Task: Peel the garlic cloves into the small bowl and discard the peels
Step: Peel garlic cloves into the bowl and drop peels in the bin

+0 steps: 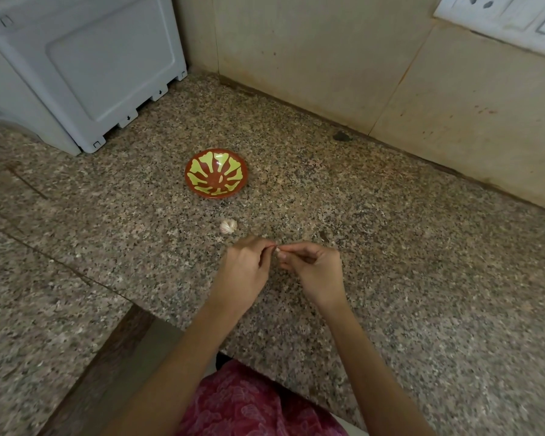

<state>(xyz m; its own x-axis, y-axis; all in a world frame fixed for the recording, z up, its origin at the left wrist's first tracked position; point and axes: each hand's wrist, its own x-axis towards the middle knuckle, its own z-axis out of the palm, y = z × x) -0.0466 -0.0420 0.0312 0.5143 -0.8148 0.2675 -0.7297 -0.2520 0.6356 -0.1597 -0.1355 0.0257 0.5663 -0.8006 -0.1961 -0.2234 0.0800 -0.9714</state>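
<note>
Beyond your left hand (pixel 249 262) the small bowl (pixel 195 188) holds what looks like one peeled clove (pixel 221 178); the garlic bulb (pixel 228 227) lies just ahead of it on the surface. Both hands pinch an unpeeled clove (pixel 277 251) between them, your right hand (pixel 315 265) at its skin, so I judge most peeling and all the discarding remains

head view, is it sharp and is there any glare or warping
Head view: soft even light, faint shadows; head view: a small glare streak inside the bowl; head view: the left hand and right hand, pinching a garlic clove, look slightly smeared; head view: the wall bows along its base, wide-angle distortion.
</note>
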